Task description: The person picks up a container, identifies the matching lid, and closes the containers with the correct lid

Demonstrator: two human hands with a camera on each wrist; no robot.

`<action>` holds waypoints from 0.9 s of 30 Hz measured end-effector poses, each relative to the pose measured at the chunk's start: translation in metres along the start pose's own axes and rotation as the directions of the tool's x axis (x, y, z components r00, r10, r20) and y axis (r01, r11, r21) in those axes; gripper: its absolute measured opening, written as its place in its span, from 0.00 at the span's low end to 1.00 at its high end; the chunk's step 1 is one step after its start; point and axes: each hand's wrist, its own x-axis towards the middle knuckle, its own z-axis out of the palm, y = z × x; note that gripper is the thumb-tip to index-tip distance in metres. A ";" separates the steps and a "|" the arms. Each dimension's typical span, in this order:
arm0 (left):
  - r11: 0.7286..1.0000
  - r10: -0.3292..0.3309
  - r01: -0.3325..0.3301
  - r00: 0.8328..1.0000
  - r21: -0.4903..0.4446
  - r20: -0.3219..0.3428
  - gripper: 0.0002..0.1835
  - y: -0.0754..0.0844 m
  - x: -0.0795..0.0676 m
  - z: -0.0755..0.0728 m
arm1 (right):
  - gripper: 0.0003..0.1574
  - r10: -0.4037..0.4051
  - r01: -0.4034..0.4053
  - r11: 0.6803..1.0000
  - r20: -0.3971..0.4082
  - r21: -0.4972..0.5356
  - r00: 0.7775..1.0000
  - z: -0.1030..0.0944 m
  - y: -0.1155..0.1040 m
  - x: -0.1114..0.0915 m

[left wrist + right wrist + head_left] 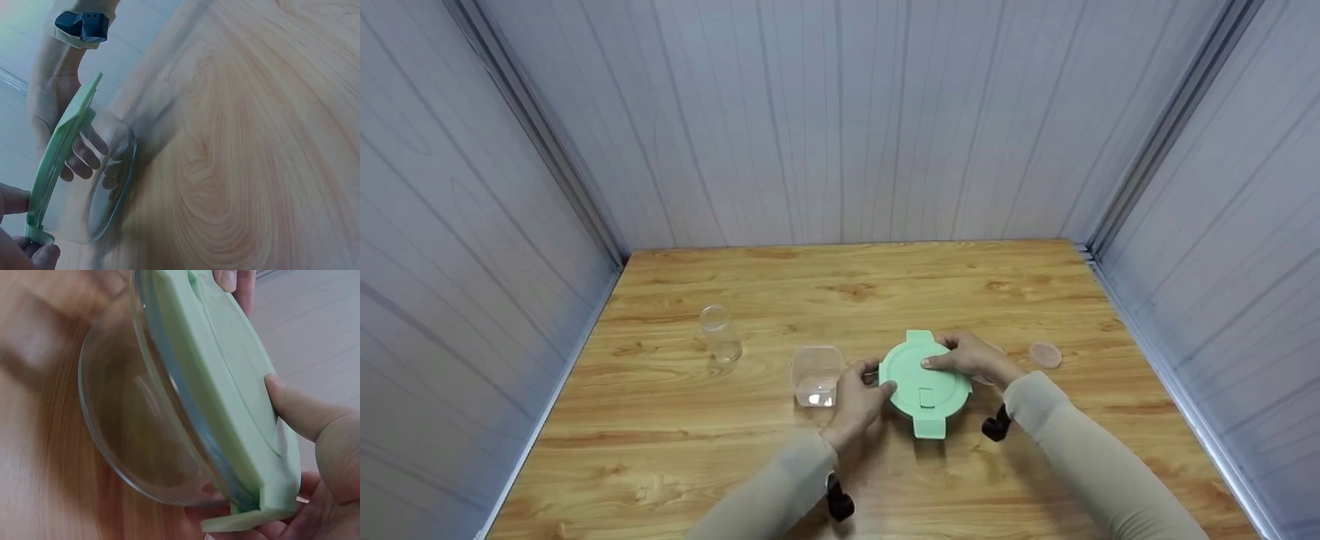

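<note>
Three pale streaked walls (870, 120) close in a wood-grain table (840, 296), and right of its centre is a round clear glass bowl (129, 416) under a mint-green lid (915, 384), flaps jutting at twelve and six o'clock. Both hands hold it: the left hand (859, 397) pinches the rim at nine o'clock, while the right hand (971, 356), at one o'clock, has its thumb on the lid and fingers beneath. Around the bowl, a clear square tub (816, 367) sits at nine o'clock, just beyond the left hand; farther out, toward ten, stands a clear jar (721, 336). A clear piece (985, 381) at three is mostly blocked by the right wrist; past it lies a small translucent disc (1045, 355).
</note>
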 end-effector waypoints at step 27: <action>0.993 -0.092 0.090 0.995 0.081 0.022 0.31 0.015 -0.004 0.002 | 0.45 -0.095 0.090 0.976 -0.016 -0.200 0.995 -0.012 -0.018 0.005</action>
